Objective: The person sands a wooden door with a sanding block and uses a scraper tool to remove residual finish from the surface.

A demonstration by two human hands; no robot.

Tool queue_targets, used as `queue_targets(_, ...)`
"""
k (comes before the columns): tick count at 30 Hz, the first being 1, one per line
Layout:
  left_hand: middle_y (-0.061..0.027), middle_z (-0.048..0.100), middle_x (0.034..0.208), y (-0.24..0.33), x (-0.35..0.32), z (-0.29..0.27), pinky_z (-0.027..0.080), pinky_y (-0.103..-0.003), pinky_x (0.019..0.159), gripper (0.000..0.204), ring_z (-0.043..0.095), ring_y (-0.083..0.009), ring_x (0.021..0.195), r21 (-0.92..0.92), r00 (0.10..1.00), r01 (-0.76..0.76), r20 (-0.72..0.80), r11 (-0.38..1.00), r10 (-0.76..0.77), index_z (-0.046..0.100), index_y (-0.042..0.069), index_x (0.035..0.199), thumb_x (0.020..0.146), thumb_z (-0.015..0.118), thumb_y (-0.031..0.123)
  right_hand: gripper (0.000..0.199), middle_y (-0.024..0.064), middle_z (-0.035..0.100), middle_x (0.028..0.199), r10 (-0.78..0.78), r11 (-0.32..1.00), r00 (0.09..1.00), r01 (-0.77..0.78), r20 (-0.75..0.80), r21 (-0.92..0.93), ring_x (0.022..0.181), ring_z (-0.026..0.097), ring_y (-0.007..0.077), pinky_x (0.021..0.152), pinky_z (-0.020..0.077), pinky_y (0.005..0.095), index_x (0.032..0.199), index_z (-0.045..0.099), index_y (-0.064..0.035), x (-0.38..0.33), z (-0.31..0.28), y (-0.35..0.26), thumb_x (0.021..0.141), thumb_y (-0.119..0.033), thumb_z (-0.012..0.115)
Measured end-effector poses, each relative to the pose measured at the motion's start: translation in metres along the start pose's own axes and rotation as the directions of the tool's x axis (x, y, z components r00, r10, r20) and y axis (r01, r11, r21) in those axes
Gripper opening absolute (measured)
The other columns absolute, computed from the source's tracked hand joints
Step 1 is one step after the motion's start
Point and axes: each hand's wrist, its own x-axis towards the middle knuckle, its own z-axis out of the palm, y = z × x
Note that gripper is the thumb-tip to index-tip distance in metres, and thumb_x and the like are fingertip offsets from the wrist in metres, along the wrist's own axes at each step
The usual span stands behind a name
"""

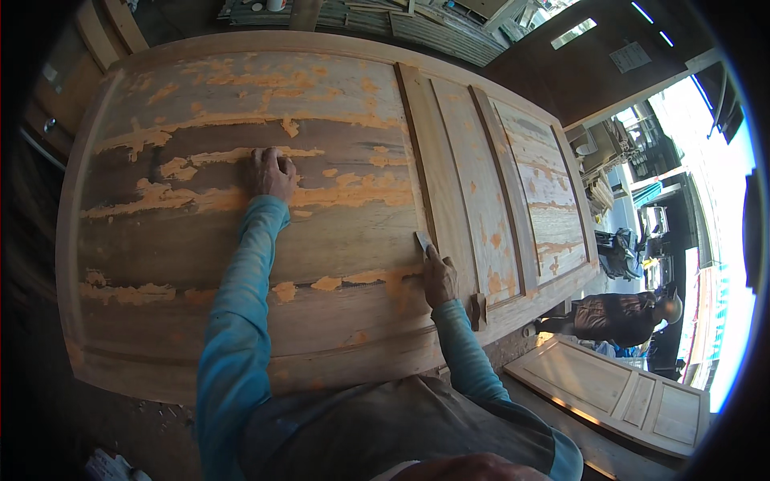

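Observation:
A large wooden panel door (321, 232) lies flat before me, with orange filler (369, 196) smeared in streaks and patches over its boards. My left hand (273, 174) rests on the big left panel beside an upper streak. Its fingers are curled down against the wood, and whatever may be under them is hidden. Closer to me, my right hand (439, 279) grips a putty knife (422, 240) near the panel's right end. The pale blade points up and away, next to a raised crosspiece (416, 132) of the door.
A small curled brown piece (479, 311) sits at the door's near edge. On the right stands a person (613, 317) in dark clothes, above another panel door (593, 377). Stacked boards (417, 36) lie beyond the far edge, and a dark panel (593, 60) rises at upper right.

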Motion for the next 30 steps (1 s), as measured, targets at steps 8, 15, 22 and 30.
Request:
queue_targets(8, -0.0134, 0.055, 0.116, -0.003, 0.001, 0.003, 0.051, -0.052, 0.086, 0.021, 0.059, -0.0373, 0.103, 0.050, 1.000, -0.014, -0.011, 0.999, 0.014, 0.062, 0.008, 0.105, 0.091, 0.063, 0.024, 0.043, 0.0274, 0.068, 0.092, -0.042, 0.998, 0.997, 0.045, -0.064, 0.051, 0.084, 0.066, 0.0353, 0.075, 0.0511, 0.0464, 0.132, 0.064, 0.0014, 0.030, 0.016, 0.016, 0.099, -0.024, 0.055)
queue_targets(15, -0.0147, 0.055, 0.116, 0.007, 0.002, -0.005, 0.050, -0.053, 0.087, 0.020, 0.059, -0.0386, 0.107, 0.175, 1.000, -0.001, 0.027, 0.985, -0.004, 0.062, 0.009, 0.104, 0.090, 0.064, 0.023, 0.040, 0.0117, 0.066, 0.078, 0.147, 0.929, 0.986, -0.111, -0.077, 0.352, 0.071, 0.062, 0.0180, 0.065, 0.0501, 0.0374, 0.119, 0.068, 0.0036, 0.007, 0.019, 0.026, 0.100, -0.028, 0.052)
queue_targets(22, -0.0183, 0.057, 0.116, 0.010, 0.001, -0.004, 0.051, -0.050, 0.090, 0.022, 0.060, -0.0385, 0.106, 0.170, 1.000, 0.014, 0.006, 0.985, -0.015, 0.063, 0.008, 0.105, 0.089, 0.066, 0.023, 0.028, 0.0147, 0.057, 0.069, 0.315, 0.822, 0.949, -0.287, 0.027, 0.491, 0.063, 0.053, 0.0224, 0.062, 0.0441, 0.0408, 0.091, 0.064, 0.0019, -0.001, 0.010, 0.011, 0.097, -0.020, 0.048)
queue_targets(30, -0.0177, 0.060, 0.115, -0.008, 0.000, 0.003, 0.052, -0.048, 0.094, 0.025, 0.060, -0.0375, 0.111, 0.216, 0.999, -0.016, 0.034, 0.976, 0.009, 0.067, 0.009, 0.104, 0.088, 0.069, 0.028, 0.028, 0.0116, 0.055, 0.066, 0.402, 0.764, 0.916, -0.342, 0.012, 0.546, 0.062, 0.054, 0.0219, 0.061, 0.0440, 0.0401, 0.081, 0.059, 0.0017, -0.006, 0.008, -0.002, 0.096, -0.019, 0.049)
